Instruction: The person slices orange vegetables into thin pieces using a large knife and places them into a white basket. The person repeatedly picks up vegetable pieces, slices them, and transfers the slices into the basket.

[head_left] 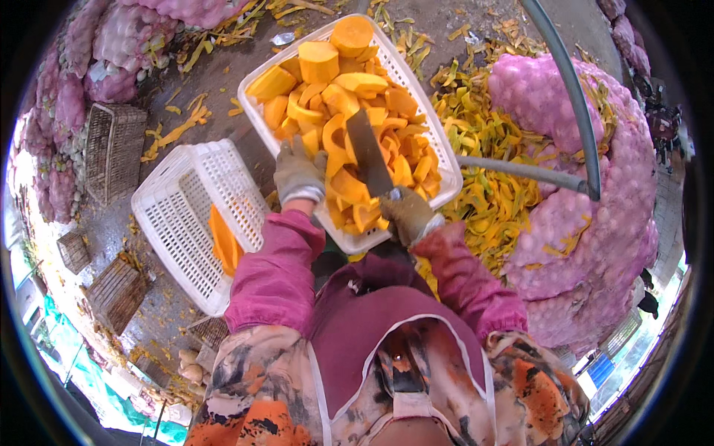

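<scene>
In front of me a white perforated plastic basket point(440, 125) is heaped with peeled orange pumpkin pieces point(340, 97), some thick rounds, others curved chunks. My right hand point(410, 214), in a dirty work glove, is shut around the handle of a broad-bladed knife point(368, 150). The dark blade lies over the pumpkin pieces, pointing away from me. At the basket's left rim is my left hand point(301, 170), also gloved, its thumb apart from the fingers. Its fingertips reach the pieces at the edge; whether they grip one is hidden.
A second white basket point(195, 184) stands left, with orange pieces point(226, 240) beside my left sleeve. Pumpkin peelings point(479, 200) pile up at right, against pink mesh sacks point(591, 251). A grey metal tube point(580, 106) arches above them. Brown crates point(114, 150) stand farther left.
</scene>
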